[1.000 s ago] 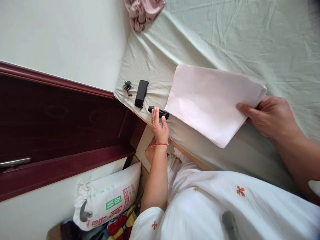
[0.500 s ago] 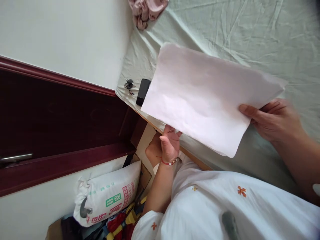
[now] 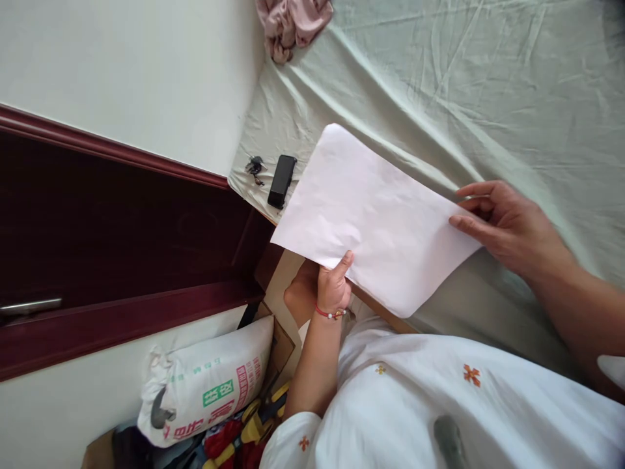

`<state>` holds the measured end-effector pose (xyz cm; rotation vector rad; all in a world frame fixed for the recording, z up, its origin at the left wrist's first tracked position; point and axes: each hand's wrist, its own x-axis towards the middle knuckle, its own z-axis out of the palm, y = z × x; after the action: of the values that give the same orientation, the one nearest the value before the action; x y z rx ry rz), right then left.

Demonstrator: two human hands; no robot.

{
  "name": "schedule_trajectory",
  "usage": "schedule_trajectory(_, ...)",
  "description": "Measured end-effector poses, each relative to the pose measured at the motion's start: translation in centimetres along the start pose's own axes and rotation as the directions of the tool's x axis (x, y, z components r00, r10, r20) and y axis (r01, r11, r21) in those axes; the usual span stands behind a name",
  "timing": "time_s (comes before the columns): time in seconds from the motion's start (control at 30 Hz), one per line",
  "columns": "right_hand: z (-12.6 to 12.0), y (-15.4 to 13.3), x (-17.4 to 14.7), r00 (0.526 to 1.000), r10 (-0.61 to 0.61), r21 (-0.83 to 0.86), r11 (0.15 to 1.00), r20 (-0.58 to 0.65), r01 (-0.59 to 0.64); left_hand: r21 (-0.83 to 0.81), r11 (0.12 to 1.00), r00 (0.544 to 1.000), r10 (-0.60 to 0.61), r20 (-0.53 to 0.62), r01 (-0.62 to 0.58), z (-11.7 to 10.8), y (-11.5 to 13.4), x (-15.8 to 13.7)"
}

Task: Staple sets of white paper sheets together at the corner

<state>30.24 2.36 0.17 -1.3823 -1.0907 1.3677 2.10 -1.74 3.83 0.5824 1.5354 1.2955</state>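
Observation:
A large white sheet of paper (image 3: 385, 208) is held tilted above the bed's edge, its surface blank and slightly creased. My left hand (image 3: 336, 283) grips its near lower edge, thumb on top and fingers hidden underneath. At the right end, my right hand (image 3: 502, 225) has its thumb over the paper's edge. Its index finger stretches past that edge, and the other fingers are partly hidden, so the hold looks light. Whether there is more than one sheet I cannot make out.
A pale green bedsheet (image 3: 512, 98) covers the bed. Near its left corner lie a black phone (image 3: 282, 182) and some keys (image 3: 254, 167); pink cloth (image 3: 297, 26) is farther back. Below left, a printed white sack (image 3: 209, 384) stands beside a dark red door (image 3: 122, 228).
My left hand, earlier below the paper with its palm up, now grips the near edge. The paper has come lower and nearer. My right hand's fingers have loosened and shifted left.

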Motion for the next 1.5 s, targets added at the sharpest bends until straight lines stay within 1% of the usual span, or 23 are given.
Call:
schedule_trajectory(0.07,-0.1,0.1,0.1,1.000,0.019,0.026,0.999,-0.025,-0.018,0.056,0.998,0.999,0.012,0.050,-0.015,-0.9,-0.2,-0.1)
schedule_trajectory(0.13,0.0,0.1,0.2,0.999,0.042,0.014,0.999,-0.001,-0.042,0.090,0.996,0.997,0.008,0.082,-0.015,-1.7,-0.6,0.0)
schedule_trajectory(0.27,0.1,0.1,0.1,0.996,0.063,-0.134,0.989,0.057,-0.055,0.116,0.992,0.994,0.035,0.107,-0.048,-2.3,-1.9,0.8)
schedule_trajectory(0.37,0.0,0.3,0.0,0.995,0.066,-0.198,0.979,0.074,-0.050,0.135,0.987,0.990,0.074,0.120,-0.090,-2.5,-2.8,1.4)
schedule_trajectory(0.43,-0.1,0.4,-0.1,0.995,0.056,-0.237,0.971,0.079,-0.035,0.152,0.981,0.987,0.102,0.127,-0.121,-2.5,-3.3,1.5)
schedule_trajectory(0.5,-0.2,0.4,-0.2,0.994,0.036,-0.329,0.944,0.101,-0.001,0.165,0.975,0.983,0.125,0.135,-0.146,-2.5,-3.6,1.4)
schedule_trajectory(0.6,-0.3,0.0,-0.3,0.987,0.014,-0.478,0.876,0.158,0.064,0.149,0.974,0.981,0.155,0.115,-0.171,-2.3,-3.9,1.0)
schedule_trajectory(0.73,-0.2,-0.6,-0.3,0.984,0.043,-0.554,0.830,0.173,0.061,0.012,0.995,0.995,0.097,0.028,-0.098,-2.0,-3.7,0.9)
schedule_trajectory(0.83,-0.1,-0.7,-0.4,0.986,0.056,-0.570,0.821,0.156,0.044,-0.077,0.994,0.997,0.075,-0.031,-0.078,-1.9,-3.4,1.2)
schedule_trajectory(0.93,-0.2,-0.5,-0.4,0.990,0.043,-0.563,0.825,0.135,0.041,-0.070,0.994,0.996,0.081,-0.046,-0.084,-1.6,-3.2,1.4)
schedule_trajectory(1.1,-0.2,-0.3,-0.5,0.997,0.030,-0.499,0.866,0.067,0.008,-0.038,0.996,0.996,0.084,-0.018,-0.085,-1.4,-3.4,1.4)
schedule_trajectory(1.27,-0.2,-0.4,-0.5,1.000,0.021,-0.487,0.873,0.019,-0.009,0.010,0.993,0.993,0.118,0.014,-0.118,-1.7,-3.6,1.5)
schedule_trajectory(1.4,0.0,-0.3,-0.4,1.000,0.011,-0.451,0.892,-0.003,-0.011,0.031,0.993,0.993,0.117,-0.001,-0.117,-1.8,-3.5,1.6)
schedule_trajectory(1.5,0.0,-0.2,-0.4,0.999,0.034,-0.466,0.884,0.016,-0.023,0.038,0.994,0.995,0.103,0.015,-0.104,-1.7,-3.3,1.6)
